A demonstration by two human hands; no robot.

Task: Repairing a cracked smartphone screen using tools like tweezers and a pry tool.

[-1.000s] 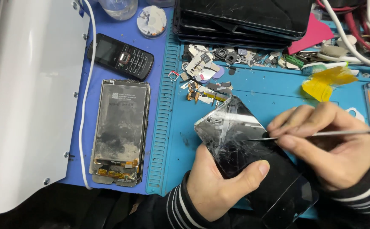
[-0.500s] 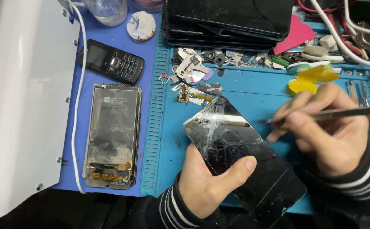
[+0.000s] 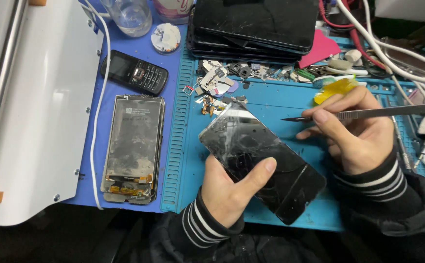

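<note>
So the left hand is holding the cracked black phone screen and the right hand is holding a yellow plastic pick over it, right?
Not quite. In the head view the right hand holds a thin metal blade tool, not a pick; the left hand does hold the cracked black phone screen.

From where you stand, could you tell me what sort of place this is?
Probably a phone repair bench: a blue work mat, a cracked phone screen in the left hand, and an opened phone beside loose small parts.

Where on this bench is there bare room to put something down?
Bare teal mat lies between the cracked screen and the small parts along its top. A blue strip runs between the white cable and the opened phone. The far edge is crowded, and so is the right side.
</note>
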